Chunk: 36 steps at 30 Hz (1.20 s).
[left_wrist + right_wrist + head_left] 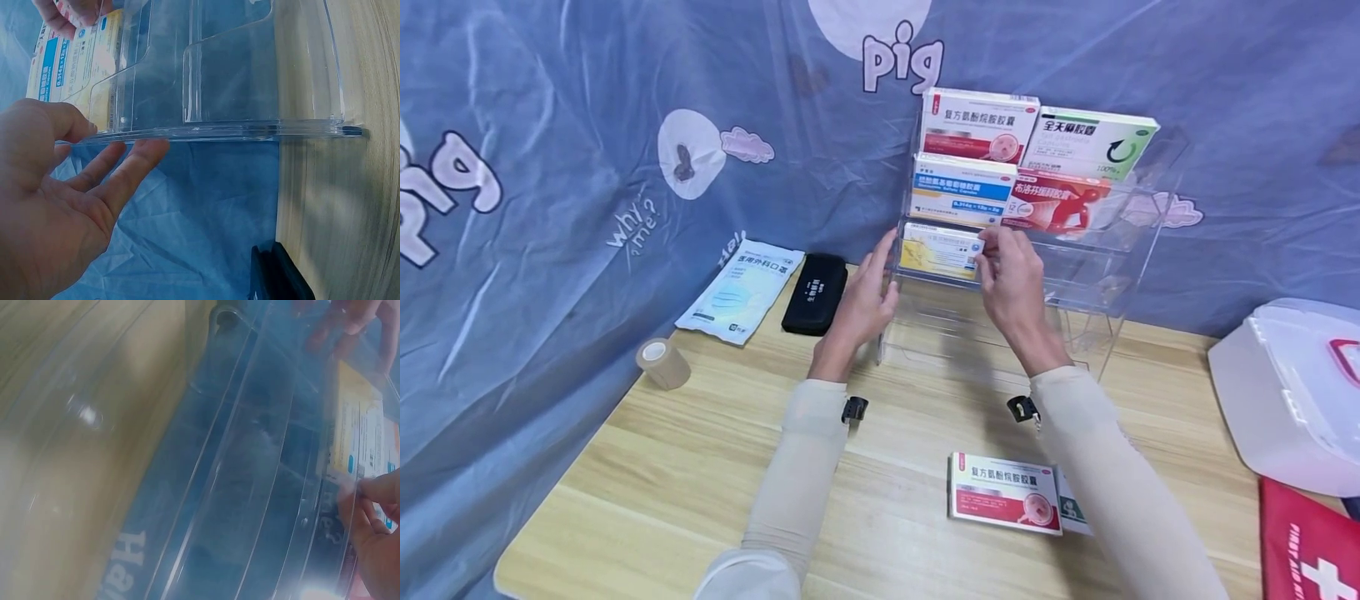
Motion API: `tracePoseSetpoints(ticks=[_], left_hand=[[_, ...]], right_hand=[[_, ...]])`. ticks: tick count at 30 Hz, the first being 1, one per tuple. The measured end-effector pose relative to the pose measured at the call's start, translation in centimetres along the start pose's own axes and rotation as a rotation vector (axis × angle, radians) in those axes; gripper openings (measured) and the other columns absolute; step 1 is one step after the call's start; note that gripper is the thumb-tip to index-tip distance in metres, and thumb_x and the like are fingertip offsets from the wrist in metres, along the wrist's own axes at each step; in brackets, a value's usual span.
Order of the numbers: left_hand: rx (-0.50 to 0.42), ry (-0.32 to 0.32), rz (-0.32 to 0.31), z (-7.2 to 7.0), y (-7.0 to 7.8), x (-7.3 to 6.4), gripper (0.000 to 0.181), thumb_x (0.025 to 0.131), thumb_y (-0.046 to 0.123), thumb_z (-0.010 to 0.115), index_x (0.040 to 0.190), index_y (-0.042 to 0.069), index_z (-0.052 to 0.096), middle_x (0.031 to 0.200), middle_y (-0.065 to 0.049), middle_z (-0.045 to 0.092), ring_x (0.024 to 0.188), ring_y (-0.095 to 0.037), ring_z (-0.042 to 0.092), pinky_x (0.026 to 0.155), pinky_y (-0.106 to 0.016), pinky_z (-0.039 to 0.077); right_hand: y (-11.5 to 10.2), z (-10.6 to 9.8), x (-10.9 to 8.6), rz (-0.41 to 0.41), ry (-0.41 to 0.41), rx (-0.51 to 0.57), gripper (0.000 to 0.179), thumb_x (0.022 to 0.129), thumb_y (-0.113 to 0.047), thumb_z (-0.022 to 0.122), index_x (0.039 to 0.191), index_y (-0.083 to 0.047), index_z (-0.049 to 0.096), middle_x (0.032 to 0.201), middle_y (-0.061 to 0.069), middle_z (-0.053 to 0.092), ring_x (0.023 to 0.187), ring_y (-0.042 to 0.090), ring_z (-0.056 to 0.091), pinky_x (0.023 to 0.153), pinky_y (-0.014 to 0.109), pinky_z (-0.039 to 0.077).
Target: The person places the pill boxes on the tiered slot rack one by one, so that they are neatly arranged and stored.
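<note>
A clear acrylic display rack [925, 337] stands on the table with medicine boxes in its tiers. My right hand [1017, 283] pinches the right end of a yellow-and-white medicine box [936, 250], which sits in the third tier from the top at the left. In the right wrist view, thumb and fingers [369, 506] meet at that box's end. My left hand [867, 296] touches the rack's left side with fairly straight fingers, as the left wrist view also shows. Directly above the yellow box is a blue-and-white box [962, 190], with a red box [1056, 202] to its right.
The top tier holds a red-and-white box [979, 125] and a green-and-white box [1086, 143]. Another red-and-white box [1003, 492] lies on the table. A mask packet [741, 292], black case [815, 293] and tape roll [664, 364] are left; a white bin [1285, 400] and red pouch [1307, 533] are right.
</note>
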<state>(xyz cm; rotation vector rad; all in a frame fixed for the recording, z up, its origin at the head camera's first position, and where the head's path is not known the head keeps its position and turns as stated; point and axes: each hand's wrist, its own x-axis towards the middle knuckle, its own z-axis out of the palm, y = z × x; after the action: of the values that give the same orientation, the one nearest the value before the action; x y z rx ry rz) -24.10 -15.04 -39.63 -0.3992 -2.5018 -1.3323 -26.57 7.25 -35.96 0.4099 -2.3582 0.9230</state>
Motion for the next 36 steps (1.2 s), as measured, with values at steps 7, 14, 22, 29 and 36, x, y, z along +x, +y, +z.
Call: tracePoseSetpoints(ticks=[7,14,22,29,36], left_hand=[[-0.006,-0.004,0.009,0.0,0.1,0.1,0.081,0.104,-0.003,0.054,0.174,0.02,0.02,0.16,-0.019,0.049,0.143,-0.03,0.057,0.122,-0.039,0.052],[-0.009,0.008,0.026,0.0,0.2,0.2,0.08,0.103,-0.004,0.054,0.173,0.019,0.022,0.16,-0.019,0.05,0.142,-0.031,0.058,0.121,-0.039,0.053],[-0.02,-0.003,0.021,0.0,0.1,0.2,0.079,0.104,-0.004,0.054,0.173,0.018,0.021,0.16,-0.02,0.049,0.143,-0.032,0.057,0.122,-0.045,0.052],[-0.007,-0.002,-0.003,-0.2,0.1,0.1,0.079,0.105,-0.003,0.055,0.173,0.019,0.022,0.16,-0.018,0.05,0.141,-0.031,0.059,0.121,-0.042,0.053],[-0.016,-0.01,-0.029,-0.1,0.0,0.0,0.08,0.105,-0.002,0.054,0.174,0.022,0.02,0.161,-0.017,0.049,0.142,-0.03,0.057,0.122,-0.04,0.052]], right_hand=[[-0.1,-0.6,-0.2,0.004,-0.038,0.012,0.03,0.1,0.002,0.067,0.13,0.005,0.064,0.116,0.026,0.069,0.106,0.039,0.075,0.096,0.05,0.066],[-0.2,-1.7,-0.7,0.019,-0.105,-0.002,0.047,0.099,0.0,0.068,0.145,-0.003,0.058,0.127,0.024,0.07,0.118,0.041,0.069,0.109,0.058,0.056],[-0.5,-4.1,-1.9,-0.006,-0.107,-0.034,0.05,0.099,-0.002,0.068,0.147,0.0,0.055,0.138,0.026,0.066,0.133,0.044,0.06,0.117,0.065,0.047],[-2.0,-7.3,-4.0,0.053,-0.23,-0.136,0.044,0.1,-0.007,0.068,0.142,0.002,0.058,0.143,0.029,0.059,0.133,0.048,0.054,0.114,0.07,0.046],[-2.6,-10.0,-6.1,0.075,-0.525,-0.246,0.051,0.102,-0.02,0.07,0.147,0.001,0.057,0.148,0.033,0.055,0.135,0.056,0.052,0.112,0.077,0.045]])
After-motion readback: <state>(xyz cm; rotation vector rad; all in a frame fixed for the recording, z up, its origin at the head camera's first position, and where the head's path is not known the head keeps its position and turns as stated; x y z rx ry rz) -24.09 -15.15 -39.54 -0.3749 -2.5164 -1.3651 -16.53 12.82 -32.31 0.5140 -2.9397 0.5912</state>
